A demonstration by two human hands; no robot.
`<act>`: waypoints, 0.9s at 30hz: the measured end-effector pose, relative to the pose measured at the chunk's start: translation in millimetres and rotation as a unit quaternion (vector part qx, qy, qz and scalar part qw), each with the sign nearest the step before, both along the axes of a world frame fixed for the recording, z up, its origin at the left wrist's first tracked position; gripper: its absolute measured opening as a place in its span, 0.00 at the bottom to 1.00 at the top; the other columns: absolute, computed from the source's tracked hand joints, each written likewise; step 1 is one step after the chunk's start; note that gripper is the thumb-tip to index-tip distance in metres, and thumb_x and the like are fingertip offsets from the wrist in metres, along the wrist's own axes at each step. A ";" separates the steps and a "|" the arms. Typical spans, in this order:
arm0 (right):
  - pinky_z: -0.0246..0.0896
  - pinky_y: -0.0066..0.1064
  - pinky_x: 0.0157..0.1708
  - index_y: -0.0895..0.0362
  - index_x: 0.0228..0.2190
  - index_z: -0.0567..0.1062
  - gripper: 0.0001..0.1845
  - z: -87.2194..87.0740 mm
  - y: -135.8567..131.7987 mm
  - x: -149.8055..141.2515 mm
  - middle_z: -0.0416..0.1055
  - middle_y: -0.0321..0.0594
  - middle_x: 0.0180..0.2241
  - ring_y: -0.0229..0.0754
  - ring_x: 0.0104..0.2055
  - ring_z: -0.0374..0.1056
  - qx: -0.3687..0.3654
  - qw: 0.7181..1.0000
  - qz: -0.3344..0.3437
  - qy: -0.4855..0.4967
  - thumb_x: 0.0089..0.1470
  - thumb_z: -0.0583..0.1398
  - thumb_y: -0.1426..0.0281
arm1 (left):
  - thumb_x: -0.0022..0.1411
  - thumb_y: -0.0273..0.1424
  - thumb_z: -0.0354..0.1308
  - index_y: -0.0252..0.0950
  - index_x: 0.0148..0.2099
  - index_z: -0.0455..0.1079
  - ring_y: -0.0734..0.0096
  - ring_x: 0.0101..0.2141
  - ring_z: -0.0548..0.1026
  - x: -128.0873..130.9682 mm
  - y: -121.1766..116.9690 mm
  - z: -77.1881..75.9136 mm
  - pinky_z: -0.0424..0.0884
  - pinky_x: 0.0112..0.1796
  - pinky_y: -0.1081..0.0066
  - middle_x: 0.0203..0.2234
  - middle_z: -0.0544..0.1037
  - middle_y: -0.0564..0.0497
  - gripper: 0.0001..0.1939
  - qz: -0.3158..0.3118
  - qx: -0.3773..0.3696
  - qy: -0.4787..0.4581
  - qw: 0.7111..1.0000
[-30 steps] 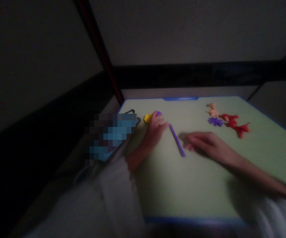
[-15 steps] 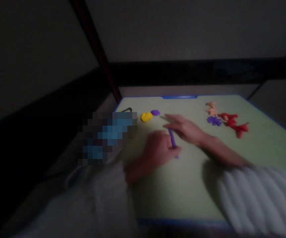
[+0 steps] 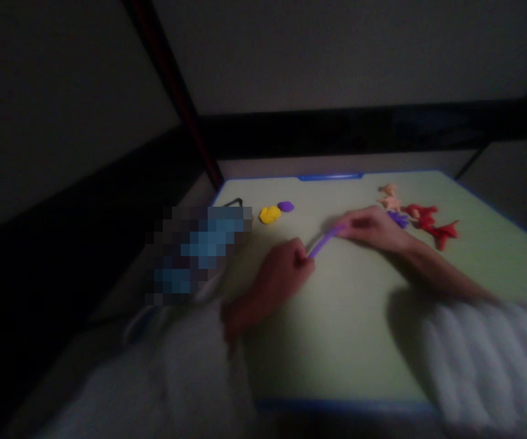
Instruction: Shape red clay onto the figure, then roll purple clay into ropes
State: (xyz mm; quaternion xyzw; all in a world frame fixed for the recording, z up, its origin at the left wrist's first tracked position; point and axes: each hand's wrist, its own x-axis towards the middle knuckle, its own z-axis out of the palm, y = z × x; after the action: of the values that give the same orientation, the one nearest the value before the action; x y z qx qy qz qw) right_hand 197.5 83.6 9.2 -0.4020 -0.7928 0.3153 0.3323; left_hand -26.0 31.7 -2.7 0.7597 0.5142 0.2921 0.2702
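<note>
A thin purple clay roll (image 3: 324,243) stretches at a slant between my two hands over the pale green tabletop (image 3: 332,341). Its lower left end is pinched in my closed left hand (image 3: 286,268). The fingertips of my right hand (image 3: 373,228) grip its upper right end. Beyond my left hand lie a yellow clay lump (image 3: 269,214) and, touching or very close to it, a small purple clay lump (image 3: 286,206). Just past my right hand is a purple flower-like clay piece (image 3: 399,219), partly hidden by that hand.
Peach-coloured clay shapes (image 3: 389,198) and red clay shapes (image 3: 428,222) lie at the table's right rear. A pixelated blue area (image 3: 211,241) covers something at the left edge. The table has a blue rim (image 3: 332,177), with a wall behind.
My right hand has moved right and closed on one end of the purple roll. The roll has swung from steep to slanting right, and my left hand has shifted slightly left.
</note>
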 end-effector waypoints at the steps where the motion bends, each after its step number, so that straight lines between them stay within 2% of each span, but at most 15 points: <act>1: 0.69 0.33 0.35 0.60 0.33 0.79 0.16 0.1 -0.1 0.9 0.78 0.40 0.30 0.41 0.32 0.73 -0.019 1.000 -0.010 0.015 0.49 0.63 0.59 | 0.53 0.27 0.53 0.37 0.24 0.58 0.75 0.21 0.63 -0.4 -0.1 0.2 0.55 0.23 0.73 0.18 0.65 0.56 0.08 -0.003 -0.008 -0.017 1.000; 4: 0.69 0.33 0.34 0.59 0.32 0.79 0.17 -1.0 -0.2 1.5 0.79 0.40 0.29 0.42 0.32 0.74 -0.037 0.998 -0.034 0.046 0.46 0.64 0.58 | 0.52 0.27 0.56 0.37 0.29 0.60 0.76 0.22 0.65 -1.1 2.4 -4.4 0.57 0.24 0.75 0.19 0.65 0.58 0.06 -0.010 -0.027 -0.089 0.996; 7: 0.70 0.35 0.37 0.60 0.32 0.80 0.18 -3.7 0.2 0.3 0.79 0.42 0.32 0.43 0.34 0.74 -0.018 0.998 -0.026 0.051 0.45 0.64 0.58 | 0.50 0.28 0.59 0.38 0.35 0.59 0.76 0.23 0.66 -1.2 5.7 -12.4 0.58 0.24 0.75 0.20 0.66 0.59 0.11 -0.009 -0.044 -0.128 0.991; 11: 0.70 0.35 0.36 0.60 0.33 0.80 0.20 -9.6 1.2 -2.2 0.79 0.44 0.33 0.44 0.34 0.74 0.025 0.999 -0.033 0.025 0.47 0.63 0.56 | 0.51 0.29 0.59 0.38 0.36 0.59 0.76 0.22 0.67 -0.4 4.0 -16.8 0.57 0.22 0.75 0.21 0.67 0.58 0.12 -0.018 -0.067 -0.121 0.990; 15: 0.69 0.35 0.34 0.60 0.33 0.80 0.20 -15.9 2.7 -5.8 0.78 0.46 0.32 0.45 0.33 0.73 0.066 0.997 -0.035 -0.011 0.51 0.60 0.56 | 0.51 0.28 0.59 0.39 0.38 0.61 0.76 0.22 0.66 2.5 -2.2 -15.0 0.57 0.23 0.74 0.21 0.67 0.59 0.12 -0.028 -0.049 -0.103 0.993; 20: 0.67 0.39 0.40 0.59 0.35 0.80 0.18 -19.7 5.6 -9.0 0.75 0.49 0.37 0.47 0.39 0.71 0.095 0.995 -0.011 -0.014 0.51 0.60 0.57 | 0.50 0.26 0.59 0.39 0.38 0.63 0.75 0.23 0.64 5.8 -6.7 -15.2 0.57 0.23 0.74 0.19 0.64 0.59 0.12 -0.042 -0.027 -0.089 0.995; 23: 0.66 0.42 0.44 0.58 0.38 0.79 0.17 -19.9 6.9 -5.6 0.74 0.50 0.41 0.48 0.43 0.70 0.106 0.994 0.003 -0.017 0.53 0.60 0.59 | 0.50 0.30 0.61 0.38 0.38 0.63 0.76 0.22 0.64 5.9 -6.9 -14.7 0.58 0.23 0.74 0.20 0.65 0.59 0.12 -0.048 -0.031 -0.088 0.995; 27: 0.65 0.44 0.45 0.57 0.39 0.78 0.15 -18.6 7.0 2.9 0.74 0.49 0.41 0.47 0.44 0.70 0.106 0.994 0.016 -0.024 0.55 0.58 0.62 | 0.52 0.32 0.60 0.37 0.39 0.62 0.76 0.22 0.66 4.6 -5.2 -12.0 0.60 0.23 0.74 0.21 0.68 0.58 0.12 -0.066 -0.054 -0.100 0.991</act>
State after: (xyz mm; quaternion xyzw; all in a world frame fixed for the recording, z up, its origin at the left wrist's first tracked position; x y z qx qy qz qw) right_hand 200.4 90.6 -9.4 -0.3593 -0.8359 0.2248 0.3488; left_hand -21.4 26.4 -14.6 0.7433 0.4488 0.3198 0.3792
